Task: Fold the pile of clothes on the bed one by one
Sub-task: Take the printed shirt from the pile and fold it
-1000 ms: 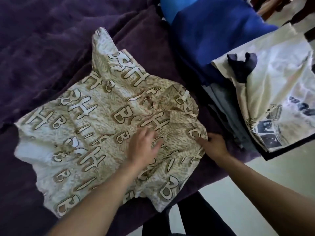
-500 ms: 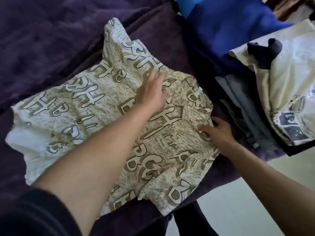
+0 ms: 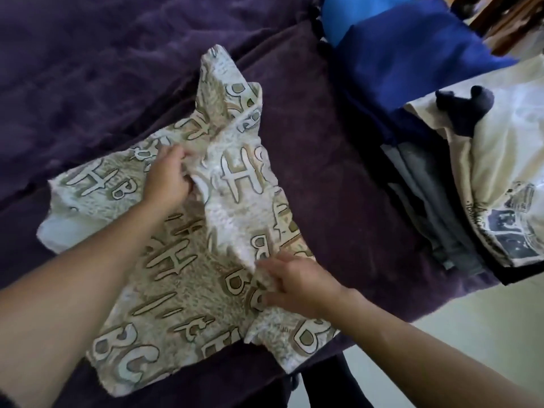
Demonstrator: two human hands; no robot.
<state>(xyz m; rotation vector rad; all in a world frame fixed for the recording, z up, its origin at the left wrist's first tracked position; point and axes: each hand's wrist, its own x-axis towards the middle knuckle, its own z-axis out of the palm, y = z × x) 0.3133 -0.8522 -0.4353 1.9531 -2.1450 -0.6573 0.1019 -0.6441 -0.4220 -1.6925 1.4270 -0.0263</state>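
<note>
On the bed [image 3: 88, 69] we see the shirt [image 3: 182, 290] spread out, its left part beyond our left forearm. Our left hand [image 3: 167, 178] curls round a bunch of its cloth near the far side. From there a turned-over flap of the shirt, pale side up, runs down to our right hand [image 3: 297, 281], which pinches its near end by the bed's edge, the hands apart; further right lies a stack [image 3: 441, 201] of clothes.

Matt, crinkled printed cloth shirt [image 3: 188, 278] on a plush purple fleece blanket [image 3: 88, 69]
</note>
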